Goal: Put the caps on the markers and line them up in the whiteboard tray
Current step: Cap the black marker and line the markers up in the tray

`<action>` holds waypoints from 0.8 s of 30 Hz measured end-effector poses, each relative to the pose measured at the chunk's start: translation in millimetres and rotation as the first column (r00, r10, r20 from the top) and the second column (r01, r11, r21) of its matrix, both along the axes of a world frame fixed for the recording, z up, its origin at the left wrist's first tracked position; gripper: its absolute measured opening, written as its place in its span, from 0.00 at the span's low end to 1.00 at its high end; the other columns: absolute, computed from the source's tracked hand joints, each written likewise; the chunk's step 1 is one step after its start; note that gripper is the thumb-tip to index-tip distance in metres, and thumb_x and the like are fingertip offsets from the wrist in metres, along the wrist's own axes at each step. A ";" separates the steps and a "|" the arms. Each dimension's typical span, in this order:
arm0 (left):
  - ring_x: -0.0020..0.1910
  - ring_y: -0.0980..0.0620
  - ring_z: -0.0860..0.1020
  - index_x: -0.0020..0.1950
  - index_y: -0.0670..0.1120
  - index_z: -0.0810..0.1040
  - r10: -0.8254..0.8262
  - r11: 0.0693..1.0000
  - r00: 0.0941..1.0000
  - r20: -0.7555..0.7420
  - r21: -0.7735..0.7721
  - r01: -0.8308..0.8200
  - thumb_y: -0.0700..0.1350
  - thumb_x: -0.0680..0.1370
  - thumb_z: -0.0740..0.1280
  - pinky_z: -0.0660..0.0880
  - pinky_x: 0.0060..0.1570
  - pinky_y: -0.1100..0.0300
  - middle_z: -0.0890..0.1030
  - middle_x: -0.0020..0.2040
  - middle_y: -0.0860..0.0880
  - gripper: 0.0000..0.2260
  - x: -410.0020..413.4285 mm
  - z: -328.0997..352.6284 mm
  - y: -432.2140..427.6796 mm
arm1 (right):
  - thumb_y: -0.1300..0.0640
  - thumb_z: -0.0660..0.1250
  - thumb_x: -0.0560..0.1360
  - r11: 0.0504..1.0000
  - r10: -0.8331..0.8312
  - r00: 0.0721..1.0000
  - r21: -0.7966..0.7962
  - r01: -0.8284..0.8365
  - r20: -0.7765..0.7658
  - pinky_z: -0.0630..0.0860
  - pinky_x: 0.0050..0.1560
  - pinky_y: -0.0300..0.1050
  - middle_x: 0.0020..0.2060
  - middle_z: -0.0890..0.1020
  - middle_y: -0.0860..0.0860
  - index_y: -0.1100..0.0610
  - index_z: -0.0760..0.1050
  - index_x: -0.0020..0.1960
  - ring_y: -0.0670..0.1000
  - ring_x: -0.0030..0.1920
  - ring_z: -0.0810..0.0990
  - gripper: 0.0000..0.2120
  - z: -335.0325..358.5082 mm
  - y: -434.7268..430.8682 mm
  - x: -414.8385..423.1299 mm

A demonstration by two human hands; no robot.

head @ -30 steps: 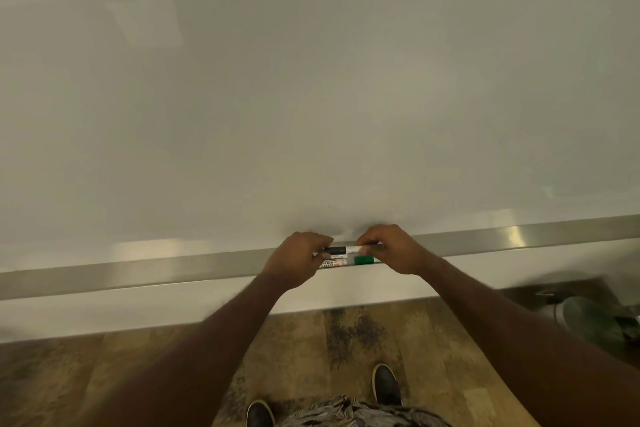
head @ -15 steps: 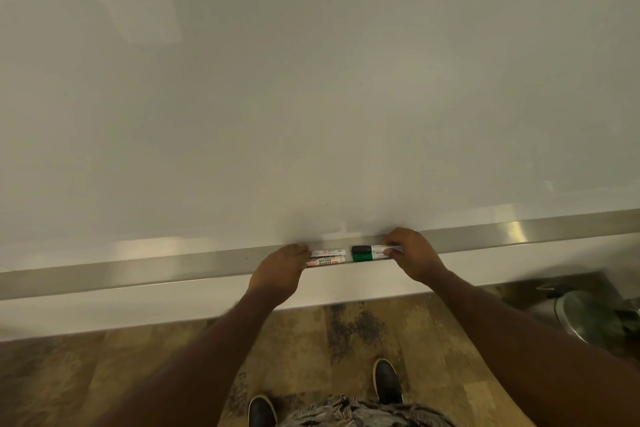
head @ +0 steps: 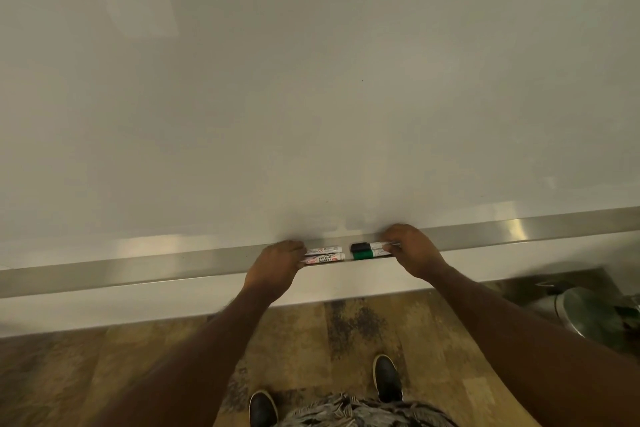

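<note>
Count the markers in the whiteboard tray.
4, in two pairs: left hand holds two white-barrelled markers; right hand holds the black-capped marker and green-capped marker. Hands may hide more.

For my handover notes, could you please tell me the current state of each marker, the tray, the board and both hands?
Black-capped marker: capped, lying in tray, rear right.
Green-capped marker: capped, lying in tray, front right.
Two white-barrelled markers: lying side by side on the left; cap ends hidden.
Whiteboard tray: holds four markers.
Whiteboard: blank.
Left hand: on the left pair's ends.
Right hand: on the right pair's ends.
</note>
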State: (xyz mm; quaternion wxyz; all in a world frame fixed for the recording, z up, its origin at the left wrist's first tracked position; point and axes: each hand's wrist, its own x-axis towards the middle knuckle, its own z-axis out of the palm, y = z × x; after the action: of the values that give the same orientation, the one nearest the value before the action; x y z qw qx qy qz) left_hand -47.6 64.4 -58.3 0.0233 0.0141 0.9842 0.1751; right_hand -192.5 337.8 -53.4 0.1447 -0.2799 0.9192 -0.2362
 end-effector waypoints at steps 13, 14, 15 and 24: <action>0.41 0.43 0.78 0.47 0.45 0.82 0.581 0.742 0.799 0.158 0.300 -0.599 0.43 0.78 0.63 0.75 0.44 0.55 0.82 0.43 0.43 0.08 19.8 -4.0 -18.5 | 0.60 0.66 0.76 0.961 -0.276 0.961 0.038 0.275 0.018 0.74 0.42 0.50 0.38 0.81 0.61 0.64 0.81 0.41 0.60 0.41 0.79 0.09 1.6 16.4 1.1; 0.40 0.43 0.79 0.46 0.45 0.82 0.580 0.733 0.796 0.175 0.314 -0.603 0.43 0.78 0.63 0.74 0.43 0.56 0.82 0.42 0.43 0.08 18.5 -3.4 -17.8 | 0.59 0.67 0.76 0.961 -0.275 0.961 0.045 0.274 0.028 0.75 0.43 0.50 0.39 0.82 0.61 0.64 0.82 0.43 0.60 0.41 0.79 0.09 3.9 14.7 1.6; 0.41 0.43 0.79 0.46 0.46 0.82 0.574 0.734 0.798 0.187 0.315 -0.602 0.43 0.78 0.63 0.73 0.43 0.57 0.82 0.42 0.43 0.08 16.8 -3.3 -17.2 | 0.59 0.67 0.75 0.961 -0.273 0.961 0.050 0.271 0.039 0.75 0.43 0.49 0.39 0.83 0.60 0.64 0.82 0.43 0.59 0.40 0.79 0.09 4.7 13.3 1.5; 0.50 0.41 0.80 0.54 0.41 0.83 0.570 0.736 0.798 0.194 0.311 -0.601 0.41 0.77 0.65 0.74 0.54 0.56 0.85 0.51 0.41 0.10 8.3 0.8 -11.4 | 0.64 0.67 0.73 0.955 -0.291 0.956 0.077 0.287 0.042 0.66 0.35 0.44 0.27 0.73 0.48 0.52 0.70 0.26 0.55 0.35 0.73 0.18 11.1 7.7 2.9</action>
State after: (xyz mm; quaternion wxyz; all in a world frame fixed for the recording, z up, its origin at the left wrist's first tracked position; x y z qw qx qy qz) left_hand -39.2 52.9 -57.5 0.0064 -0.2999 0.8876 0.3496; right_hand -189.6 345.5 -42.3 0.1425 -0.1309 0.9539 -0.2296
